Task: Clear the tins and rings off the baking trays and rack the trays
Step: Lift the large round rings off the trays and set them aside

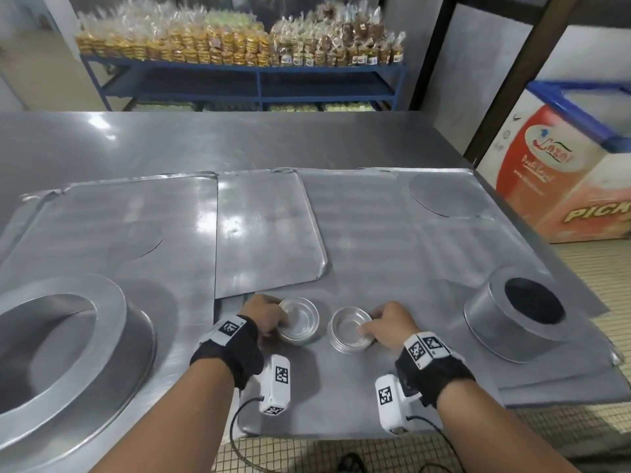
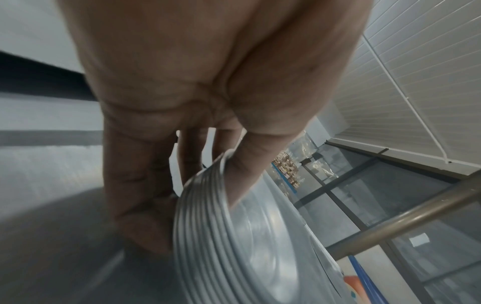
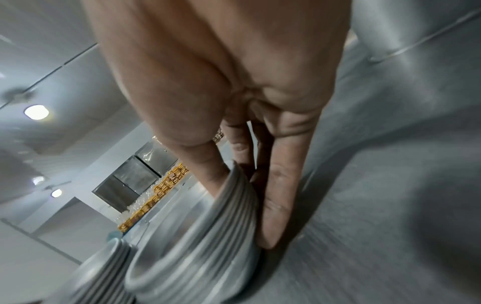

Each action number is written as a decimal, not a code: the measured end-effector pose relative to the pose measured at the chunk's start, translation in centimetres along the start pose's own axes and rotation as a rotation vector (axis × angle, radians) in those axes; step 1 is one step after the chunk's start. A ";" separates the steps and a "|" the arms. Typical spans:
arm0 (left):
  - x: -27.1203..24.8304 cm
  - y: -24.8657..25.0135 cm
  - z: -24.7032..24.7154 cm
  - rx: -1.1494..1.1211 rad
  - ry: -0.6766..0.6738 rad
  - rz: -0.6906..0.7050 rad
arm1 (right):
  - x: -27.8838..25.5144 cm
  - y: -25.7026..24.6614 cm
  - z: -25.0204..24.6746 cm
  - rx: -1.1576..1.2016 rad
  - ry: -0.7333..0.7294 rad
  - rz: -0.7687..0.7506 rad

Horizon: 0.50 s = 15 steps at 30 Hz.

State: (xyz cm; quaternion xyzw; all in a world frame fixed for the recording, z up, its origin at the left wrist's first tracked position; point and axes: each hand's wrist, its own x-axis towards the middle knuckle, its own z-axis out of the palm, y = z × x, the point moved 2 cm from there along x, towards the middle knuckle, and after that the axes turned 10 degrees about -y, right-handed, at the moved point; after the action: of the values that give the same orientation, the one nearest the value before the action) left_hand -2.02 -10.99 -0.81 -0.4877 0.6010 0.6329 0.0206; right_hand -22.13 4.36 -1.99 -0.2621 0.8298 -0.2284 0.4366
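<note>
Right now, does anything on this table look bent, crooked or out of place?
Yes. The middle baking tray lies askew, overlapping the trays beside it, and the far left tray has a crumpled far corner. The left hand and right hand each grip a neat stack of small tins.

Two stacks of small round shiny tins, the left stack (image 1: 298,320) and the right stack (image 1: 350,330), stand upright close together on the front of a flat grey baking tray (image 1: 368,233).

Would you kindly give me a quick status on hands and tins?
Left hand grips left tin stack. Right hand grips right tin stack. Both on baking tray. Nothing obstructing.
</note>
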 end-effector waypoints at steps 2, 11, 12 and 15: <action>0.3 0.5 0.1 -0.016 0.010 -0.009 | 1.4 0.7 -0.7 0.068 -0.076 -0.004; 1.5 3.4 2.2 -0.248 0.093 0.050 | 2.9 -1.0 -5.4 0.370 -0.178 -0.058; 1.7 3.9 2.5 -0.292 0.094 0.048 | 3.3 -1.2 -6.0 0.396 -0.173 -0.066; 2.5 5.5 3.1 -0.396 0.114 0.066 | 4.6 -2.0 -7.7 0.426 -0.141 -0.092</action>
State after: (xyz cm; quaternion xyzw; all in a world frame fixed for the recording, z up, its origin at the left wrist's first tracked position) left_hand -8.56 -11.45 1.05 -0.4971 0.4809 0.7104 -0.1304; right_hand -30.41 1.08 0.39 -0.2170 0.7173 -0.3993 0.5282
